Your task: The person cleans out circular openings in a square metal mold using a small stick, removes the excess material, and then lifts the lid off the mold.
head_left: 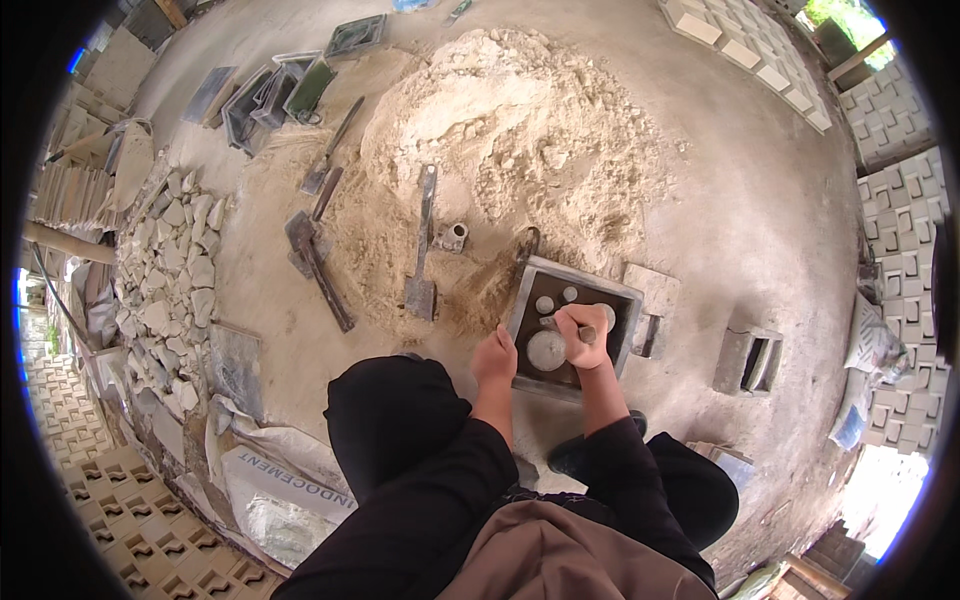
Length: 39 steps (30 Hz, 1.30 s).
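A grey rectangular box mould (632, 335) sits on the floor before me, with several round pale pieces inside, the largest a disc (546, 350) near its left side. Inside its right half, my right hand (582, 332) is closed around a short wooden handle (588, 336); the tool's working end is hidden under the hand. At the box's left rim is my left hand (495, 356), thumb upward and fingers curled against the edge, partly hidden from view.
A big heap of pale powder (520, 120) lies beyond the box. Left of it are a shovel (420, 290), a hammer-like tool (318, 265) and broken stone pieces (170, 270). At right stands a hollow block mould (748, 360). Stacked blocks (900, 290) line the right wall.
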### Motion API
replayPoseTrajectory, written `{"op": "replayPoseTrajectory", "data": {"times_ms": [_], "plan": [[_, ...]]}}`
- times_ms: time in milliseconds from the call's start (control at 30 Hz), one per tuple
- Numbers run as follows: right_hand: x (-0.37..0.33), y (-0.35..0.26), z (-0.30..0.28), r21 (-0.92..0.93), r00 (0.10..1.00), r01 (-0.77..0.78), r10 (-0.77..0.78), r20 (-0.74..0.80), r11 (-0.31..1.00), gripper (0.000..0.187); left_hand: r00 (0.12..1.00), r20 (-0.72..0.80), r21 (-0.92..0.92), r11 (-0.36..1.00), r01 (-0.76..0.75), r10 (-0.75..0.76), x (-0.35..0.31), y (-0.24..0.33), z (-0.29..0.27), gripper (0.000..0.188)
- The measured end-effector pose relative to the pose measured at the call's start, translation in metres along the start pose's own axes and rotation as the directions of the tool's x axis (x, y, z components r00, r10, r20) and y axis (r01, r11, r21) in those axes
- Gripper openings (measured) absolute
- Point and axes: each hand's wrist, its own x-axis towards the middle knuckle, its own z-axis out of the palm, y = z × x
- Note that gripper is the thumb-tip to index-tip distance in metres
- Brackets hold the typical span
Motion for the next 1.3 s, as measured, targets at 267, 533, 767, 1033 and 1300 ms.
{"op": "replayPoseTrajectory", "data": {"times_ms": [267,533,767,1033,1300], "plan": [[-0.019,-0.003,0.001,0.35,0.909,-0.172,0.285,-0.303,0.921,0.034,1.0,-0.008,0.042,0.999,-0.005,0.005,-0.001,-0.011,0.007,0.053],[-0.01,-0.017,0.0,0.26,0.904,-0.159,0.246,-0.348,0.952,0.038,1.0,-0.004,0.05,0.999,0.02,-0.02,-0.002,-0.003,-0.002,0.052],[0.002,-0.002,0.006,0.149,0.969,-0.214,0.229,-0.096,0.965,0.034,0.999,-0.039,0.024,1.0,-0.005,0.006,0.001,-0.002,0.001,0.051],[-0.017,0.007,0.008,0.167,0.968,-0.065,0.102,-0.228,0.984,0.038,1.0,-0.017,0.002,1.0,-0.012,0.012,0.001,0.001,0.001,0.051],[-0.029,0.005,0.001,0.046,0.934,-0.181,0.187,-0.306,0.982,0.032,1.0,0.013,0.031,0.999,-0.016,0.015,0.0,-0.002,0.003,0.052]]}}
